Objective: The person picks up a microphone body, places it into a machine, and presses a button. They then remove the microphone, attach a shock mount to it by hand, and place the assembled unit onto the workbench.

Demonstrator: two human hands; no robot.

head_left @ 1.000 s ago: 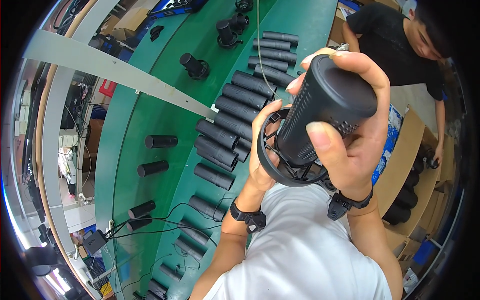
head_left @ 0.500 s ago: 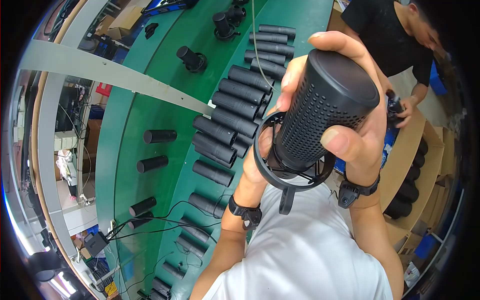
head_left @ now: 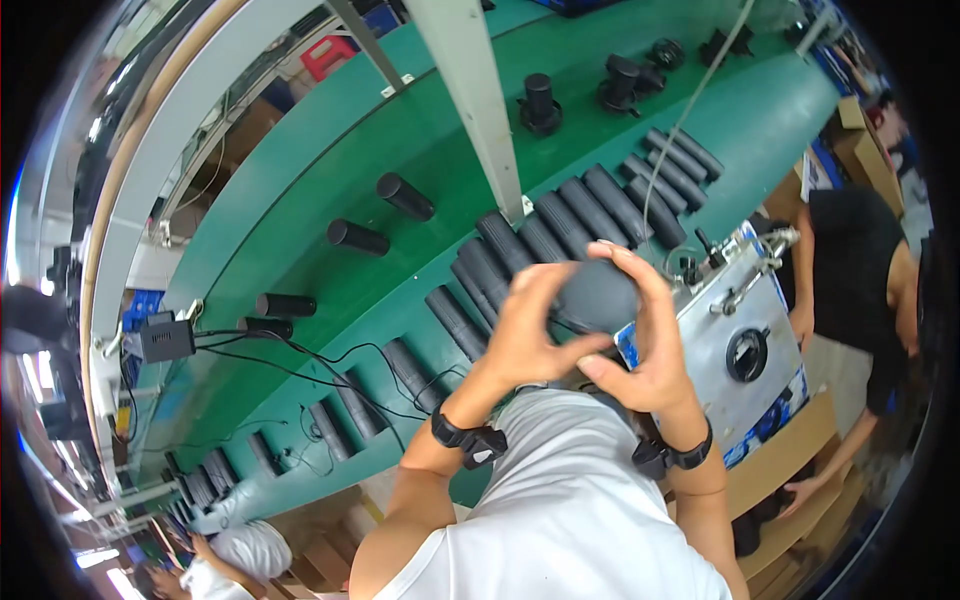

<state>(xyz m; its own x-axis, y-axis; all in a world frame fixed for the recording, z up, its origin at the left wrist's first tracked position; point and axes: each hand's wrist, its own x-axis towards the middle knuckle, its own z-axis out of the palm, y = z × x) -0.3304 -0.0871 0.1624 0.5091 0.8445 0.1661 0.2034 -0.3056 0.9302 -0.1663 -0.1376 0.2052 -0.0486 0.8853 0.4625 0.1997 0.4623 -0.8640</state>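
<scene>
A black microphone (head_left: 598, 296) is held upright between my two hands, its flat round end turned up. My left hand (head_left: 532, 325) curls round its left side, fingers behind and thumb in front. Round the opposite side, my right hand (head_left: 648, 345) grips it with the fingers over the far edge. My thumb tips almost meet at the near side. The microphone's lower part and its ring mount are hidden below the hands. Just beyond my hands, a row of black cylinders (head_left: 540, 240) lies on the green bench.
A metal fixture plate (head_left: 745, 350) with clamps stands at the right, by a co-worker in black (head_left: 850, 270) and an open cardboard box (head_left: 790, 470). More cylinders (head_left: 405, 196) and ring-mounted microphones (head_left: 540, 105) stand on the green belt. Cables run from a black adapter box (head_left: 167, 338). A post (head_left: 470, 90) rises from the bench.
The microphone has moved down and away from my face and tipped from slanted to end-up. My left hand has shifted from its base to its side. My view has turned to the right.
</scene>
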